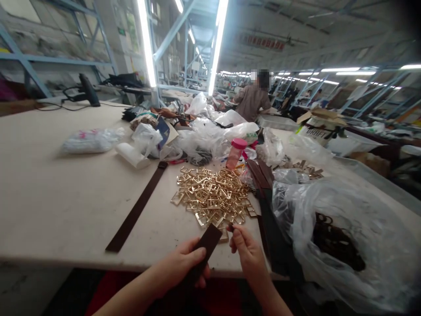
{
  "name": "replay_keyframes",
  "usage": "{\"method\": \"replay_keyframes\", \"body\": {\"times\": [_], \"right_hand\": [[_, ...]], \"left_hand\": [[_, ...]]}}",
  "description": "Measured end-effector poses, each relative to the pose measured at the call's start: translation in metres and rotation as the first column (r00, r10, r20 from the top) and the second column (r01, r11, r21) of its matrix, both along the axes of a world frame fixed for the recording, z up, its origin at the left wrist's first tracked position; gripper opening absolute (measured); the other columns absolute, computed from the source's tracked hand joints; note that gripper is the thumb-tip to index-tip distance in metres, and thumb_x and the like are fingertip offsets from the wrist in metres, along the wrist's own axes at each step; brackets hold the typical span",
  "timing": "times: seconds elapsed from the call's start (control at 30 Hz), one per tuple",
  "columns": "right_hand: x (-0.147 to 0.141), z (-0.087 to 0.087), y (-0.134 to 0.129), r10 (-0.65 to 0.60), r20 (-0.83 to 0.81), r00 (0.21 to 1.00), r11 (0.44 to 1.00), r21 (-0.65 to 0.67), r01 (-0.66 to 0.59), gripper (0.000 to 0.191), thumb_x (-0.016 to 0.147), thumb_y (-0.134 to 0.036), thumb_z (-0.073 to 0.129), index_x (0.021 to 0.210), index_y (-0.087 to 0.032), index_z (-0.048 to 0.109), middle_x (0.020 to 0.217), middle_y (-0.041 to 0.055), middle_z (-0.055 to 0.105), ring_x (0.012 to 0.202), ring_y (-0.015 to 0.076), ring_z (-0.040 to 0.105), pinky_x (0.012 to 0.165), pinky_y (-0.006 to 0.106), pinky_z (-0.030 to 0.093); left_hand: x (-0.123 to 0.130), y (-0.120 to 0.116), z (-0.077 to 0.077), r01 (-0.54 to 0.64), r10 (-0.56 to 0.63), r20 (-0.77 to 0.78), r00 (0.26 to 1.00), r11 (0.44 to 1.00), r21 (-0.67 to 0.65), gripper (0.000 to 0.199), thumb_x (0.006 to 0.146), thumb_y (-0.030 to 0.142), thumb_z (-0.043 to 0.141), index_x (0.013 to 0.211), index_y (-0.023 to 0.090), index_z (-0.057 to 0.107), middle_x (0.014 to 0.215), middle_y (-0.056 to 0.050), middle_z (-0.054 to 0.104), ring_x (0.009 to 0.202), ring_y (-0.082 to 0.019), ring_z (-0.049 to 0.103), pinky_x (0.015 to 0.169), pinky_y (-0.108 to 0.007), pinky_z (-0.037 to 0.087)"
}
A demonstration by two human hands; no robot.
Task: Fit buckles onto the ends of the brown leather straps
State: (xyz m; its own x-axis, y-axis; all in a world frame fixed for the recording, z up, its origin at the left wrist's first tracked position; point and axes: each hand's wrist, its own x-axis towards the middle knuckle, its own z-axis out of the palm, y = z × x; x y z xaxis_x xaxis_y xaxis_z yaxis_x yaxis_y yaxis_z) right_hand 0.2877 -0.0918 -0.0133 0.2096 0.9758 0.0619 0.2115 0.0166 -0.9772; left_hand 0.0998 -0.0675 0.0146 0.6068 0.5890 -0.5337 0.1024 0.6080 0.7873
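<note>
My left hand (189, 263) grips a dark brown belt strap (211, 240), thumb on top, with its flat end pointing up and away. Close to that end, my right hand (246, 248) pinches a small dark piece (230, 227) between thumb and fingertips; its exact kind is hard to make out. Just beyond both hands lies a heap of gold rectangular buckles (213, 193). Another dark brown strap (136, 214) lies flat at the left, its far end thicker and bunched. Right of my right hand, several dark straps (271, 219) hang over the table's front edge.
An open plastic bag (302, 206) at the right holds dark loop-like pieces (335, 239). Behind the buckles stand a pink-lidded bottle (236, 153) and crumpled plastic bags (210, 136). A white roll (132, 156) lies on the table (66, 206). Farther back, a person (253, 101) faces away.
</note>
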Motion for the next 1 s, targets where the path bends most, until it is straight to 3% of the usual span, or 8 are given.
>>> {"method": "replay_keyframes", "body": {"times": [0.13,0.27,0.43,0.6,0.7,0.83,0.93,1.0], "right_hand": [[-0.027,-0.018,0.01,0.011,-0.124,0.992,0.997,-0.07,-0.02,0.034,0.083,-0.05,0.047,0.095,-0.018,0.05,0.072,0.002,0.055,0.057,0.0129,0.048,0.052,0.026,0.041],[-0.04,-0.016,0.012,-0.03,-0.303,0.952,0.995,-0.096,0.001,0.048,0.073,-0.044,0.064,0.109,-0.022,0.041,0.08,0.0004,0.056,0.06,0.0121,0.049,0.05,0.023,0.04],[-0.05,-0.009,0.007,0.02,-0.372,0.928,0.977,-0.188,-0.096,0.042,0.068,-0.041,0.07,0.1,-0.017,0.057,0.095,0.0062,0.06,0.075,0.016,0.054,0.061,0.026,0.045],[-0.051,-0.013,0.0,-0.016,-0.431,0.902,0.971,-0.223,-0.089,0.035,0.078,-0.05,0.057,0.094,-0.019,0.057,0.093,0.0041,0.062,0.078,0.016,0.057,0.072,0.031,0.048],[-0.048,-0.017,-0.002,-0.037,-0.474,0.88,0.972,-0.22,-0.078,0.028,0.074,-0.045,0.065,0.085,-0.019,0.057,0.085,0.0004,0.061,0.078,0.0146,0.056,0.071,0.028,0.047],[-0.046,-0.019,-0.005,-0.039,-0.591,0.805,0.93,-0.316,-0.187,0.031,0.066,-0.035,0.074,0.091,-0.021,0.061,0.087,-0.0003,0.062,0.076,0.0126,0.055,0.067,0.024,0.045],[-0.048,-0.02,-0.008,0.013,-0.662,0.749,0.859,-0.375,-0.347,0.032,0.065,-0.034,0.075,0.09,-0.016,0.065,0.085,0.0025,0.063,0.075,0.0131,0.056,0.069,0.024,0.045],[-0.047,-0.021,-0.008,0.007,-0.681,0.732,0.854,-0.377,-0.358,0.029,0.066,-0.032,0.074,0.088,-0.015,0.066,0.083,0.0025,0.064,0.074,0.0126,0.056,0.069,0.023,0.045]], "left_hand": [[-0.017,-0.002,-0.003,-0.043,0.043,0.006,0.999,0.999,0.012,0.044,0.076,0.048,0.051,0.107,0.018,0.045,0.066,-0.001,0.063,0.05,-0.011,0.056,0.049,-0.02,0.038],[-0.021,-0.003,-0.007,-0.047,0.047,0.036,0.998,0.999,-0.009,0.037,0.079,0.04,0.044,0.109,0.018,0.044,0.066,-0.002,0.064,0.05,-0.011,0.057,0.049,-0.02,0.039],[-0.02,-0.002,-0.012,-0.042,0.044,-0.016,0.999,0.994,0.105,0.032,0.082,0.035,0.038,0.107,0.017,0.045,0.067,0.0,0.06,0.05,-0.01,0.054,0.049,-0.02,0.038],[-0.023,-0.003,-0.015,-0.001,0.017,-0.067,0.998,0.972,0.236,0.031,0.082,0.035,0.037,0.102,0.014,0.048,0.067,-0.001,0.059,0.049,-0.01,0.053,0.047,-0.021,0.037],[-0.027,-0.005,-0.014,0.065,-0.06,-0.041,0.997,0.986,0.153,0.031,0.082,0.035,0.037,0.103,0.015,0.048,0.065,-0.001,0.06,0.048,-0.01,0.053,0.045,-0.02,0.038],[-0.029,-0.005,-0.013,0.175,-0.175,0.003,0.985,0.985,0.001,0.025,0.078,0.029,0.04,0.096,0.016,0.051,0.058,0.0,0.06,0.043,-0.011,0.052,0.042,-0.019,0.037],[-0.027,-0.004,-0.017,0.194,-0.191,0.039,0.981,0.979,-0.063,0.024,0.075,0.026,0.042,0.093,0.015,0.053,0.055,0.0,0.059,0.042,-0.011,0.052,0.042,-0.019,0.038],[-0.029,-0.005,-0.021,0.175,-0.164,0.099,0.982,0.977,-0.122,0.026,0.077,0.032,0.045,0.094,0.014,0.053,0.061,-0.002,0.063,0.048,-0.012,0.056,0.046,-0.02,0.041]]}}
